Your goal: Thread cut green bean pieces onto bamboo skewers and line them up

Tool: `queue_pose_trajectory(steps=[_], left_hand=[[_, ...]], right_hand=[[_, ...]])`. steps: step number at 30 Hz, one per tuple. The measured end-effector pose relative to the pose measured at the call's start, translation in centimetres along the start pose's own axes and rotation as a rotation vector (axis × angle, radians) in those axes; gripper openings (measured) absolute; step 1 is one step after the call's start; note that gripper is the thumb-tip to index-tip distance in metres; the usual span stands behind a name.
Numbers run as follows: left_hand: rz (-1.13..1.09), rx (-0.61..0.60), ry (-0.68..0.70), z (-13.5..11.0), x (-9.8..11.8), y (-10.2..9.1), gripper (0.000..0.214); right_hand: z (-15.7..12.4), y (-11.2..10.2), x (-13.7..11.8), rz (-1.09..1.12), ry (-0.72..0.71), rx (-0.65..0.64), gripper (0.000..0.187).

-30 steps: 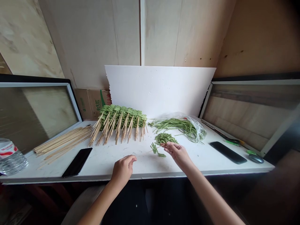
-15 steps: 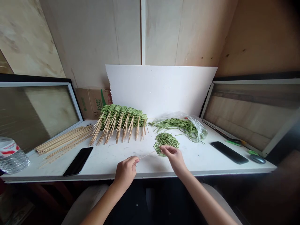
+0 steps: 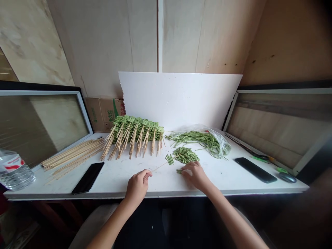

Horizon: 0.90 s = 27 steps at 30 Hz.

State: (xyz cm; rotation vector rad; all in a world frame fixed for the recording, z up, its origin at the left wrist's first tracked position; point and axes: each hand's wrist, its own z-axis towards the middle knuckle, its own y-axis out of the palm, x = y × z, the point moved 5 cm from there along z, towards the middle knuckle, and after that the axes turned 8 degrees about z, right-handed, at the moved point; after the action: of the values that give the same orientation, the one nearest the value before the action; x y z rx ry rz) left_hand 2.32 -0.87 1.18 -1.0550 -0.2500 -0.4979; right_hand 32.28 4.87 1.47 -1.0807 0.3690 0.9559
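Observation:
My left hand (image 3: 138,184) is closed on the blunt end of a thin bamboo skewer (image 3: 158,168), which slants up to the right just over the table. Several short cut pieces of green bean (image 3: 169,159) sit side by side on its far end. At the near edge of the pile of cut green beans (image 3: 185,155), my right hand (image 3: 195,175) is low over the tabletop, fingertips together on a short green bean piece (image 3: 178,171). Its fingers partly hide that piece.
Stacked bean skewers (image 3: 137,133) stand at the back left, sticks pointing forward. Loose bamboo skewers (image 3: 74,154) and a phone (image 3: 88,177) lie left, near a water bottle (image 3: 15,171). Long beans in a plastic bag (image 3: 207,140), a dark phone-like slab (image 3: 255,169) and a mouse (image 3: 287,177) are right.
My right hand has come away from the skewer tip and down to the table by the pile. The skewer with its bean pieces has shifted slightly left and up in my left hand.

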Motion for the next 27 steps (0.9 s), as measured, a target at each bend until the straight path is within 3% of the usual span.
queue_pose_trajectory(steps=[6, 12, 16, 19, 27], left_hand=[[0.001, 0.0, 0.022, -0.2, 0.1, 0.0, 0.028], [-0.018, 0.007, 0.035, -0.1, 0.1, -0.2, 0.03], [-0.034, 0.029, 0.052, 0.0, 0.1, -0.3, 0.03], [-0.04, 0.039, 0.075, -0.1, 0.3, -0.4, 0.031], [-0.013, 0.058, 0.125, -0.3, 1.0, -0.6, 0.031]], right_hand=[[-0.2, 0.9, 0.3, 0.159, 0.012, 0.056, 0.009], [0.1, 0.3, 0.2, 0.321, 0.132, 0.09, 0.018], [0.4, -0.4, 1.0, 0.623, 0.339, 0.11, 0.039], [0.4, -0.3, 1.1, 0.934, 0.448, 0.108, 0.04], [0.3, 0.4, -0.7, 1.317, 0.44, -0.017, 0.027]])
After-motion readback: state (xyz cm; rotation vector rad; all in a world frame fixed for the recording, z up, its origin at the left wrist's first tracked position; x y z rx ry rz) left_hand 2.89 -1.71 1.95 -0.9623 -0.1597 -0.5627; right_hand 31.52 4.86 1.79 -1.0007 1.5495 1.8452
